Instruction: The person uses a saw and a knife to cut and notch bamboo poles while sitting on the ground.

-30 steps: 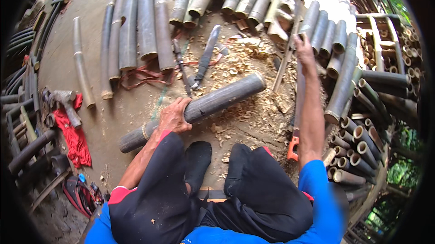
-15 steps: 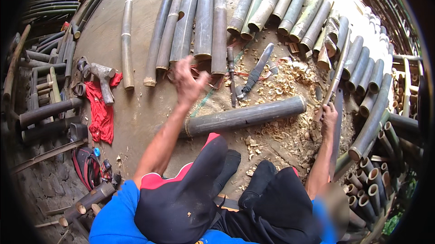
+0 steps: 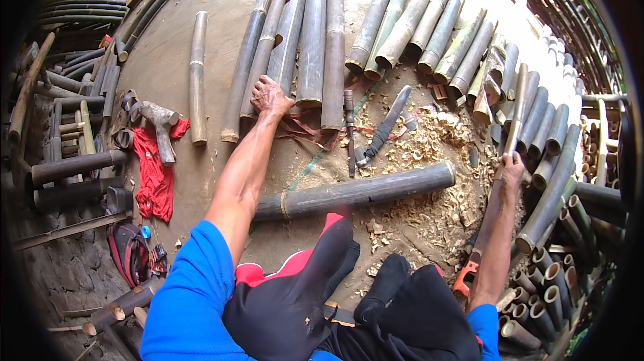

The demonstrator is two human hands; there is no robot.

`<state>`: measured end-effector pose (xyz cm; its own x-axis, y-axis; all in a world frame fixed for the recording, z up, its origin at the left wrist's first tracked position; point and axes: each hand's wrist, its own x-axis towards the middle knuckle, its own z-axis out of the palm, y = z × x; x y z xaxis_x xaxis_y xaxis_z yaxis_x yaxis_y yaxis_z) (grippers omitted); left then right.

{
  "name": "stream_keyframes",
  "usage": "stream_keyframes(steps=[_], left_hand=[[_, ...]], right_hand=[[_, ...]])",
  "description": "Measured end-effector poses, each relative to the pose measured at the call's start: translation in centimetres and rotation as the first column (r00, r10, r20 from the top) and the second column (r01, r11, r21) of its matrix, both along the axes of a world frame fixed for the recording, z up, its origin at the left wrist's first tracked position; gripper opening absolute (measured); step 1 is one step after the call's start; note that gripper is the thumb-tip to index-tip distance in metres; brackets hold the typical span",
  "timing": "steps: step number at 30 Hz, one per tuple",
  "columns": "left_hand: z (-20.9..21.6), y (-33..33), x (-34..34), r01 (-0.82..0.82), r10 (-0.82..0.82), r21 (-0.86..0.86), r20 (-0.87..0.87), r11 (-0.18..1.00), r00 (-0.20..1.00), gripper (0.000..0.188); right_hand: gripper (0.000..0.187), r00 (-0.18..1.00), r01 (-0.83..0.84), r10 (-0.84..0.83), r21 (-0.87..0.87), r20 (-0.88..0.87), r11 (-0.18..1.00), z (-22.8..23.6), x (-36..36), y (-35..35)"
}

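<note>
My left hand (image 3: 271, 98) reaches forward, its fingers curled round the near end of a notched bamboo tube (image 3: 287, 42) in the row ahead. At the right, my right hand (image 3: 512, 172) is closed round the lower end of a slim bamboo stick (image 3: 519, 106) that points away from me. Alongside my right forearm lies a saw with an orange handle (image 3: 466, 277). A dark bamboo tube (image 3: 362, 188) rests crosswise before my knees. Beyond it are a knife with a wrapped handle (image 3: 386, 123) and a thin chisel-like tool (image 3: 349, 133).
Wood shavings (image 3: 433, 136) cover the ground at centre right. More bamboo tubes (image 3: 406, 25) line the far side and right. A red cloth (image 3: 154, 180) and a wooden mallet-like piece (image 3: 161, 129) lie left, near a backpack (image 3: 127, 251).
My left hand has come down from mid-air onto the notched tube's near end. My right hand has shifted slightly right with the stick, and the saw's orange handle now shows.
</note>
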<state>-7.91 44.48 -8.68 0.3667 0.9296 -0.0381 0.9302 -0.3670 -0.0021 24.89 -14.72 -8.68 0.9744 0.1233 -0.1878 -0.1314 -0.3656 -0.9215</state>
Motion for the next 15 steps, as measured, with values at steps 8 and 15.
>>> stream_keyframes(steps=[8,15], left_hand=[[5.1,-0.7,-7.5,0.467,0.568,-0.666,0.743,0.581,0.353,0.064],[11.6,-12.8,-14.1,0.65,0.057,-0.593,0.758,0.475,0.65,0.092]], right_hand=[[0.049,0.941,0.001,0.116,-0.346,0.318,0.938,0.6,-4.2,0.7],[0.08,0.961,-0.165,0.245,0.45,-0.126,0.878,9.0,-14.5,3.5]])
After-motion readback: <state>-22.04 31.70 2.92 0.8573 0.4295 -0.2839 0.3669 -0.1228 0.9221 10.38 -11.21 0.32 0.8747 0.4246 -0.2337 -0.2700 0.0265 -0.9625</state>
